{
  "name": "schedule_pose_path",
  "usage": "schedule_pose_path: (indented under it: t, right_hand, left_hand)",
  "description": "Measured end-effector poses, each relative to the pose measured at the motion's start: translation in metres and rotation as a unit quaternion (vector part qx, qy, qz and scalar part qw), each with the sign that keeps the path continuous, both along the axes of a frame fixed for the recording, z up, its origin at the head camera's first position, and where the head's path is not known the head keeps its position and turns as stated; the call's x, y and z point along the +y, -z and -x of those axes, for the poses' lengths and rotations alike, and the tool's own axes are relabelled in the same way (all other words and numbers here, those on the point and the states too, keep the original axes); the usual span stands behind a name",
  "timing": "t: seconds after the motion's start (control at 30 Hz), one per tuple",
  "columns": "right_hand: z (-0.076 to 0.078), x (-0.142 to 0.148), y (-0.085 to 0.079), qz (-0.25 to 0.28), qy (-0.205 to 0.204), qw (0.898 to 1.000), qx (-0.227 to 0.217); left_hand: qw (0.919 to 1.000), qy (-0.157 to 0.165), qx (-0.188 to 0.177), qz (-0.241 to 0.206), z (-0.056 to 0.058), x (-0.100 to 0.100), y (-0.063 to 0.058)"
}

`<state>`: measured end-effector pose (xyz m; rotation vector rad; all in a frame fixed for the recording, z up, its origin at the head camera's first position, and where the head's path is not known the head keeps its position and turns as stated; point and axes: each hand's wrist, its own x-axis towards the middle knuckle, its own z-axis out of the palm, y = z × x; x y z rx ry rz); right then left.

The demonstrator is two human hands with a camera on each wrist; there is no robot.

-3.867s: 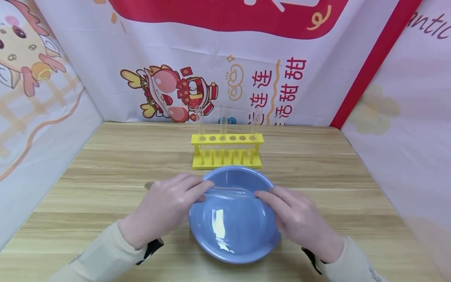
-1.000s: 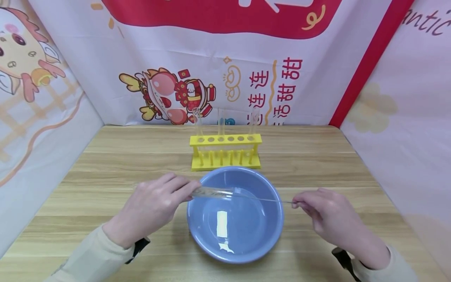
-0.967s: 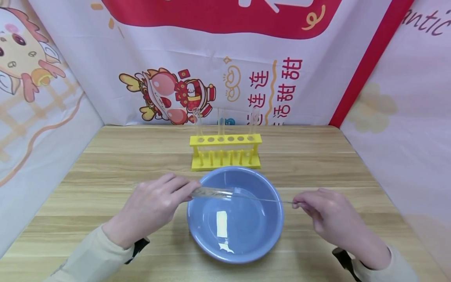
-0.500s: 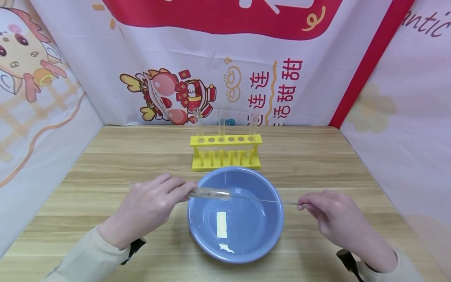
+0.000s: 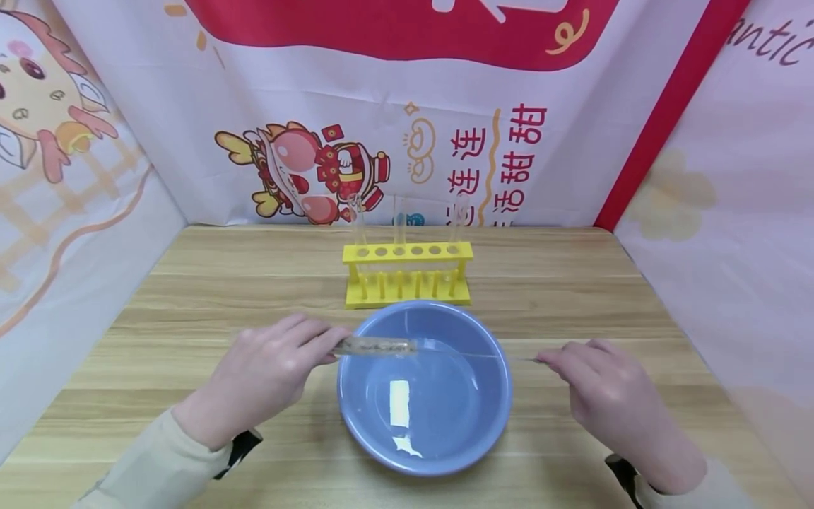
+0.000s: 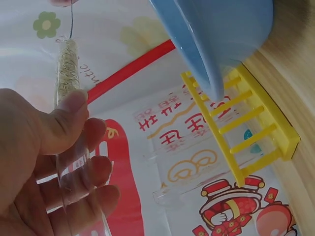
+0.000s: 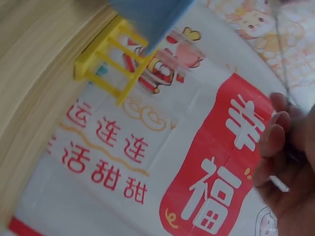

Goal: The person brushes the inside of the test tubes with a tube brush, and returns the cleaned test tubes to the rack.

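We see a wood-grain tabletop [image 5: 254, 297] stretching from six o'clock toward a creased white fabric backdrop [image 5: 381, 88] at twelve. On that backdrop we find a red panel [image 5: 413, 28] at twelve, a horned cartoon figure [image 5: 302, 170] at ten, and red Chinese characters [image 5: 467, 143] between one and two. A red stripe [image 5: 687, 106] slants at two. Pale printed side walls flank us, the left [image 5: 121, 205] at nine to ten, the right [image 5: 750, 212] at three.

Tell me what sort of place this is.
Probably a small tabletop booth arranged for demonstrations or recording, perhaps not a true laboratory: printed backdrops surround a wood-grain table, which bears a yellow test tube rack and a blue basin.
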<state>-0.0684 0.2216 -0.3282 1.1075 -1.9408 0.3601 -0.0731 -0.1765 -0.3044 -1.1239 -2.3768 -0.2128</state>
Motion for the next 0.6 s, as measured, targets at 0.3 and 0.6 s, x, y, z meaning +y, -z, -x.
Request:
schedule_pose_path:
  t: [0.3,0.6]
  right_hand:
    - [0.006,-0.009,-0.004,-0.027,-0.021,0.98,0.195]
    - [0.014,-0.005,0.006,0.035,-0.015,0.956,0.292]
  left_hand:
    - [0.9998,0.002,-0.011,-0.019,0.0,-0.004,0.003]
    - [0.9991,0.029,0.003,-0.031,-0.002,0.005,0.003]
